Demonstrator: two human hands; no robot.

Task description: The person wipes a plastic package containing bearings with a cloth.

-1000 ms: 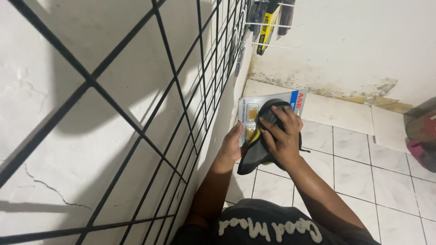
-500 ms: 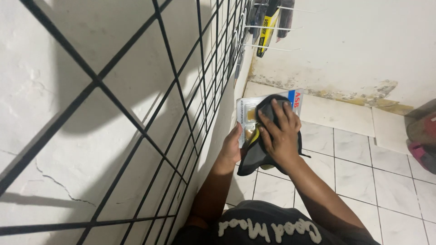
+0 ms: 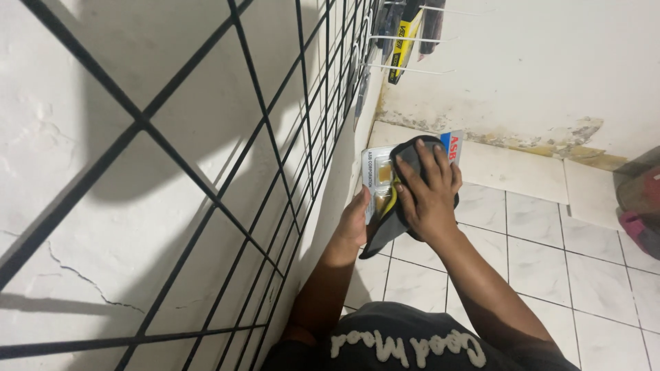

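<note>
Cloth-covered pale package (image 3: 377,180) beside grid.

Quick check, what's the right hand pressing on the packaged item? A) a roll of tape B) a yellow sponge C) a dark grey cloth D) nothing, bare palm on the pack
C: the right hand lies flat on a dark grey cloth draped over the blister pack, which the left hand grips from its edge.

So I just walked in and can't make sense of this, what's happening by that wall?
A person holds a flat packaged item in the left hand and presses a dark cloth onto it with the right hand. They stand beside a black wire grid on the white wall, above a white tiled floor.
</note>
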